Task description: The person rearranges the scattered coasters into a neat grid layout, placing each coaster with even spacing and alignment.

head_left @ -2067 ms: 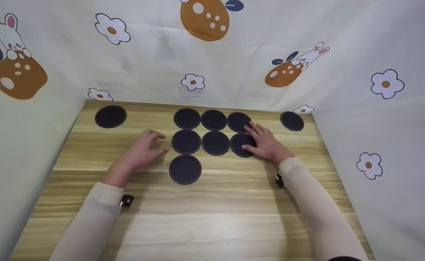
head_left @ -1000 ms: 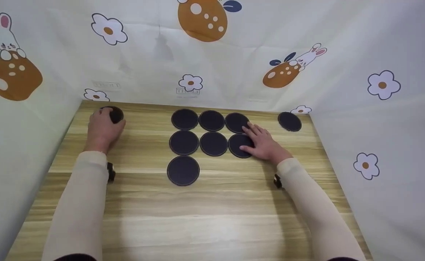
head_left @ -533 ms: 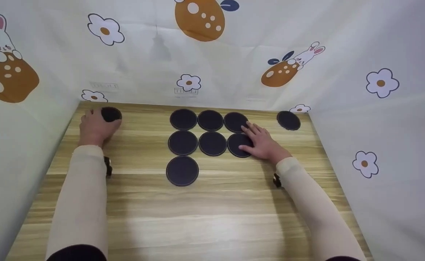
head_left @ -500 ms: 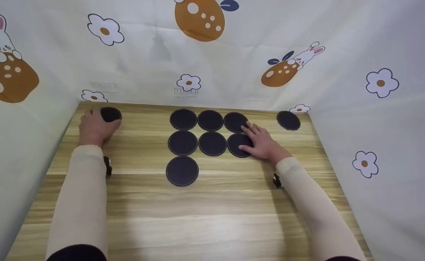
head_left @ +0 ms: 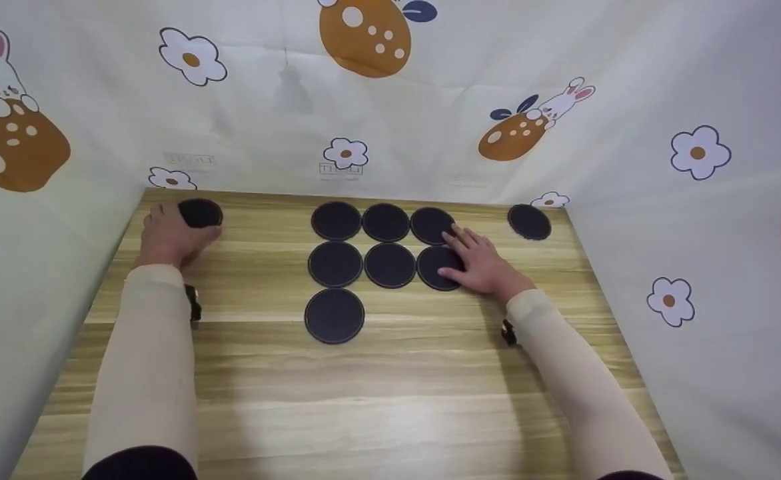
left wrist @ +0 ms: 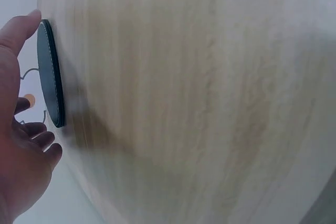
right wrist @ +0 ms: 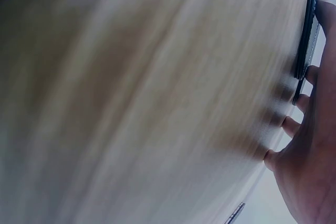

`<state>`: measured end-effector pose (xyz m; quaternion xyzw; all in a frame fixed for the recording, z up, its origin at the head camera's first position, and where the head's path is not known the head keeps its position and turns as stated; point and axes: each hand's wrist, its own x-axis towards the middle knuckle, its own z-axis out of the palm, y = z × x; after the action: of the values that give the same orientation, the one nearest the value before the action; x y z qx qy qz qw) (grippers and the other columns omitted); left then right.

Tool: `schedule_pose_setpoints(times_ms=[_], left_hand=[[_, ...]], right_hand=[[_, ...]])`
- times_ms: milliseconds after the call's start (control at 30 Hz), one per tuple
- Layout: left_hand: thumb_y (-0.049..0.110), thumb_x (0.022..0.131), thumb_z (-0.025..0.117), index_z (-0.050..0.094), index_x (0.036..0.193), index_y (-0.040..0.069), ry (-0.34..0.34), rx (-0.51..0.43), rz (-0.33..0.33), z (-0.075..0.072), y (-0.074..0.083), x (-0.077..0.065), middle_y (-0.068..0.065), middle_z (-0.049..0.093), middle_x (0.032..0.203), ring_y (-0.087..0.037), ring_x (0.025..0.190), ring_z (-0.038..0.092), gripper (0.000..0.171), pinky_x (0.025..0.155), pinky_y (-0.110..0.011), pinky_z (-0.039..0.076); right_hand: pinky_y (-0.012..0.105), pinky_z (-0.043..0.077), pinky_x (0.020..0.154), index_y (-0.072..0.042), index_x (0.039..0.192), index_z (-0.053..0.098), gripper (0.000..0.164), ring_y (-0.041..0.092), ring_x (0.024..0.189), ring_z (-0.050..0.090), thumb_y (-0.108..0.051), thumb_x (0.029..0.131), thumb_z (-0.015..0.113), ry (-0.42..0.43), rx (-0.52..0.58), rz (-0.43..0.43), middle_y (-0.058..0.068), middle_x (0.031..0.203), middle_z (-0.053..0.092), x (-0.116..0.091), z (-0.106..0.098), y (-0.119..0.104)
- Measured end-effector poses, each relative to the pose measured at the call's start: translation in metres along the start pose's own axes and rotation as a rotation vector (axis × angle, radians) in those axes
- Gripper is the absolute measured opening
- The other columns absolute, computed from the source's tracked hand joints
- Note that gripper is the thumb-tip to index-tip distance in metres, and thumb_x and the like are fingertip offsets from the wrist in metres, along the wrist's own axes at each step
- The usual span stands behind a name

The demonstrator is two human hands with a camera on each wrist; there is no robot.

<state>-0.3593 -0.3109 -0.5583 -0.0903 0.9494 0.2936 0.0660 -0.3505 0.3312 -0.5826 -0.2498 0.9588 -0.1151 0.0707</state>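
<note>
Black round coasters with stitched rims lie on the wooden table. In the head view my left hand is at the far-left coaster, partly covering it. In the left wrist view the thumb is near one edge of this coaster, and loosely bent fingers are at the other side; contact is unclear. My right hand lies with spread fingers on the right end of the coaster group. Its thumb rests on the middle-row right coaster, and its fingertips reach the back-row right coaster.
Three coasters, such as the back-left one, form the back row. Below them is another row of three, and a single front coaster under its left end. A separate coaster lies at the far right. Patterned cloth walls the table.
My left hand has gone from beside the coaster group to the far-left coaster, then shifted left, uncovering more of it. My right hand has stayed in place. The coasters look unmoved.
</note>
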Motion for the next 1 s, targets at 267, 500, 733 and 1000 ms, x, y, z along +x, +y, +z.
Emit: schedule_pose_setpoints(times_ms=[267, 500, 733, 1000], left_hand=[[0.056, 0.098, 0.075, 0.002, 0.167, -0.020, -0.013, 0.006, 0.018, -0.004, 0.001, -0.004, -0.049, 0.006, 0.170, -0.069, 0.156, 0.011, 0.126, 0.125, -0.077, 0.022], [0.056, 0.099, 0.075, 0.003, 0.168, -0.017, -0.020, -0.008, 0.011, 0.002, -0.007, 0.000, -0.043, 0.005, 0.174, -0.064, 0.160, 0.010, 0.124, 0.128, -0.074, 0.021], [0.054, 0.100, 0.074, 0.017, 0.168, -0.016, 0.002, -0.011, 0.043, 0.007, -0.013, 0.002, -0.042, 0.012, 0.175, -0.063, 0.159, 0.017, 0.113, 0.127, -0.073, 0.023], [0.057, 0.096, 0.077, 0.036, 0.159, -0.021, 0.039, 0.050, 0.058, 0.007, -0.016, 0.004, -0.046, 0.028, 0.166, -0.065, 0.152, 0.030, 0.108, 0.123, -0.074, 0.031]], right_hand=[[0.072, 0.016, 0.130, -0.013, 0.177, 0.027, 0.093, 0.047, 0.168, 0.015, -0.064, 0.107, 0.059, -0.025, -0.002, 0.009, 0.017, 0.184, 0.013, 0.002, 0.001, 0.000], [0.071, 0.015, 0.131, -0.014, 0.177, 0.026, 0.093, 0.046, 0.168, 0.014, -0.066, 0.107, 0.057, -0.032, -0.005, 0.008, 0.017, 0.185, 0.012, 0.002, 0.001, -0.001], [0.072, 0.016, 0.130, -0.014, 0.177, 0.027, 0.093, 0.047, 0.167, 0.016, -0.067, 0.106, 0.058, -0.027, -0.010, 0.012, 0.017, 0.185, 0.013, 0.002, 0.001, 0.002], [0.071, 0.017, 0.130, -0.014, 0.177, 0.028, 0.093, 0.047, 0.167, 0.017, -0.066, 0.107, 0.059, -0.023, -0.008, 0.012, 0.017, 0.184, 0.014, 0.001, 0.000, 0.001]])
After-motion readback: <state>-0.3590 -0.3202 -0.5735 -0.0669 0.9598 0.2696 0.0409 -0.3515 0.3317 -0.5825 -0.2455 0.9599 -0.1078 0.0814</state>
